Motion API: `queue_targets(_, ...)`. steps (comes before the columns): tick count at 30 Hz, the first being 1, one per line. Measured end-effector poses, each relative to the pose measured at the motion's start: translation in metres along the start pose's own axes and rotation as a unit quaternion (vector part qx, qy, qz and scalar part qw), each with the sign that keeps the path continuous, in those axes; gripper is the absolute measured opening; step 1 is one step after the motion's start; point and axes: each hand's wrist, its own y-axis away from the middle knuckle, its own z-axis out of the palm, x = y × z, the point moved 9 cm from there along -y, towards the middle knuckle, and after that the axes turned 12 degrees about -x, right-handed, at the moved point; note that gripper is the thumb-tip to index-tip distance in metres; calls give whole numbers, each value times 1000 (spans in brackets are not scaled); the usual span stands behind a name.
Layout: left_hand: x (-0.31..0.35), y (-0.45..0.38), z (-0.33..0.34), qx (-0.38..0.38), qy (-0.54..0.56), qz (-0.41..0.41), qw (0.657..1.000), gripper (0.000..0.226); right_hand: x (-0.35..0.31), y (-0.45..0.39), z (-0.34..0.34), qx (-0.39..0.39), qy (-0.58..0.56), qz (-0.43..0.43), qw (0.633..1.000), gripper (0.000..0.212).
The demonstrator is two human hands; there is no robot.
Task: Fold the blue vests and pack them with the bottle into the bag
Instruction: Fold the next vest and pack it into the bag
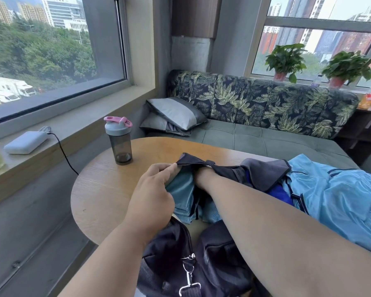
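A dark bag lies open on the round wooden table in front of me. My left hand pinches the bag's dark flap and lifts it. My right hand reaches under that flap into the bag, so its fingers are hidden. A folded light-blue vest sits partly inside the opening, between my two arms. Another blue vest lies crumpled to the right, beside the bag. The grey shaker bottle with a pink lid stands upright on the table's far left, apart from both hands.
A white power bank with a black cable lies on the window ledge at left. A green sofa with two grey cushions stands behind the table. Potted plants line the right sill. A metal clip hangs from the bag.
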Motion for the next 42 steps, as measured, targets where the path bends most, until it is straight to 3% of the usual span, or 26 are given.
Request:
queue_targets(5,-3,-3,0,3,9,-6,1000,88,-14,13,9,-60,55,-2,997,48)
queue_targets(10,1,-4,1,6,9,-2,1000,86,-23,32,-3,42,66,27,997,33)
queue_targets(13,-4,0,5,-2,1,-6,1000,88,-34,31,1,108,118,2,987,25)
queue_targets(14,-7,2,7,-6,2,-11,1000,88,-37,27,8,106,133,-10,985,37)
queue_targets(17,-16,7,10,-16,10,-25,1000,88,-26,16,38,-16,92,-2,996,93)
queue_targets(18,-18,8,11,-19,11,-27,999,86,-23,14,45,-43,84,-9,995,103)
queue_targets(21,-21,9,10,-25,18,-31,999,84,-16,17,54,-86,52,-15,995,114)
queue_targets(24,-21,8,9,-25,13,-32,999,86,-13,21,53,-82,18,-6,996,123)
queue_targets(28,-18,8,10,-24,-11,-30,999,88,-18,39,37,0,-31,-28,999,106)
queue_targets(32,2,8,9,-2,-126,0,992,87,-5,77,30,60,-163,-38,984,99)
queue_targets(35,19,9,17,-2,-129,14,992,80,11,119,22,126,-229,-50,964,62)
queue_targets(38,42,10,29,-13,-120,27,992,78,45,162,14,226,-338,-49,912,26)
queue_targets(42,80,11,55,-40,-110,60,991,73,93,198,22,271,-512,-69,812,22)
